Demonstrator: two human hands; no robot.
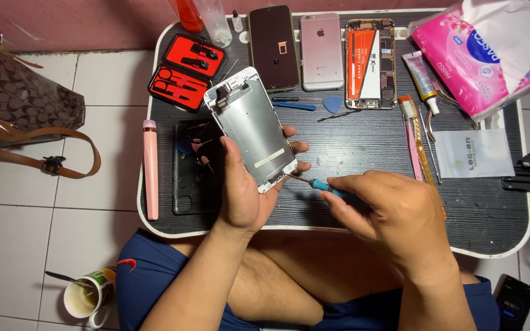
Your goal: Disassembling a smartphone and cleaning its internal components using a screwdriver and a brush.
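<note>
My left hand [243, 190] grips a phone screen panel [251, 125], its silver metal back facing up, tilted over the small black lap table [363, 138]. My right hand [391, 211] holds a thin blue-handled screwdriver [323, 186], whose tip touches the panel's lower right corner. Beyond the panel lie a black phone [274, 46], a silver phone back [321, 50] and an opened phone body [370, 63] with its battery showing.
A red-lined tool kit [186, 72], a black tray of small parts [192, 165], a pink pen-shaped tool [150, 168], a toothbrush [410, 135], a glue tube [421, 79], a white sachet [473, 153] and a pink tissue pack [480, 52] crowd the table. A brown bag [19, 98] and a mug [87, 297] sit on the floor.
</note>
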